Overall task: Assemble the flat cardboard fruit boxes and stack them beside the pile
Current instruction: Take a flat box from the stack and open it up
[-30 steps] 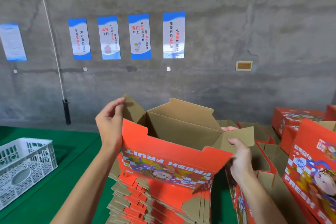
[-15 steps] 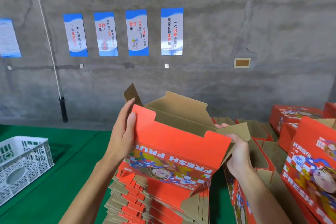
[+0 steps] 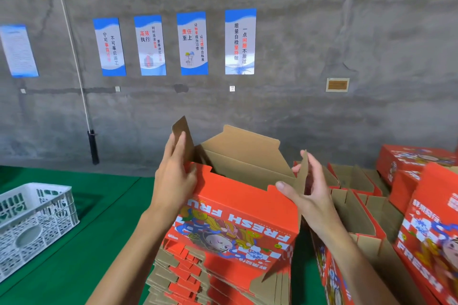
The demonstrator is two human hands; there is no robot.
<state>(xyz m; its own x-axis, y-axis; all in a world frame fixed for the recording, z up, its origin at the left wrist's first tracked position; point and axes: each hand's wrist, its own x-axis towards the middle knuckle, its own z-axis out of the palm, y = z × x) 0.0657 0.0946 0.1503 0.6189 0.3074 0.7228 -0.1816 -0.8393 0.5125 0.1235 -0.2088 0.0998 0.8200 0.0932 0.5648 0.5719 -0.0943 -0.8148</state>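
Nearest, at six o'clock, lay the pile (image 3: 198, 277) of flat blanks, red print and brown edges fanned; the box (image 3: 238, 208) stood upon it, half opened, its printed front facing the wearer upside down, its plain brown back panel rising behind; to the right, from three to five o'clock, finished boxes (image 3: 431, 235) leaned and lay in a loose heap, with more open ones behind them.

The left hand (image 3: 173, 178) was at the box's left corner, at eleven o'clock from its middle, fingers straight and laid flat against the upright side flap (image 3: 183, 138), thumb on the red front edge; it pressed more than gripped. The right hand (image 3: 309, 188) was at the right corner, at one o'clock, thumb and fingers pinching the other side flap (image 3: 302, 176) edge-on.

The board looked light and stiff along its panels yet weak at the scored folds; it would likely bow or tear if pulled mid-panel, so hold was best taken near the creases at the corners, both sides together; the printed face seemed smooth, perhaps a little slippery.

Farther, at nine o'clock, a white crate (image 3: 34, 223) sat on green floor (image 3: 74, 267); beyond, at twelve, blue posters (image 3: 192, 43) hung on a grey wall (image 3: 347, 32).
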